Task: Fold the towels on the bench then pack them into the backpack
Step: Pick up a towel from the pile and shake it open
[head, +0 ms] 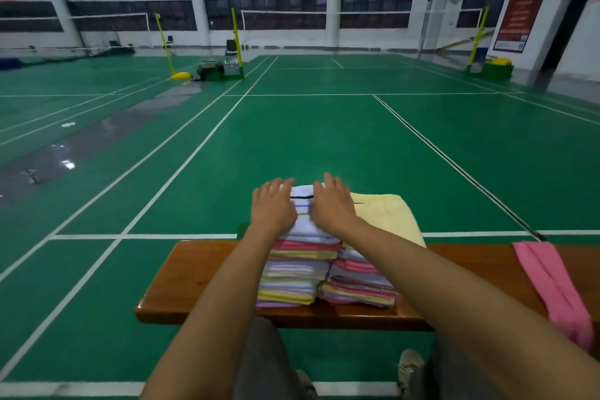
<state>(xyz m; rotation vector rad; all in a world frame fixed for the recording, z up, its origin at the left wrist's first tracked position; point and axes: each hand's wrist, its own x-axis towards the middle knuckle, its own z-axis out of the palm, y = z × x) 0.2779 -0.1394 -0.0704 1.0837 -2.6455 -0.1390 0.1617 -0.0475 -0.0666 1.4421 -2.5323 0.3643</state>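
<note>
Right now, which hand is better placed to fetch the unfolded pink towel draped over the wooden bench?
Probably the right hand. It rests on the white striped towel beside the left hand, nearer the pink towel at the bench's right end.

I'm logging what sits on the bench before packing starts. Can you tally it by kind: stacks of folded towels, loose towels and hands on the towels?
Stacks of folded towels: 2 (left stack, right stack)
Loose towels: 1 (pink towel)
Hands on the towels: 2 (left hand, right hand)
Total: 5

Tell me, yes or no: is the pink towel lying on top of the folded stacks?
No, the pink towel hangs over the brown wooden bench edge, apart from the folded stacks.
</note>
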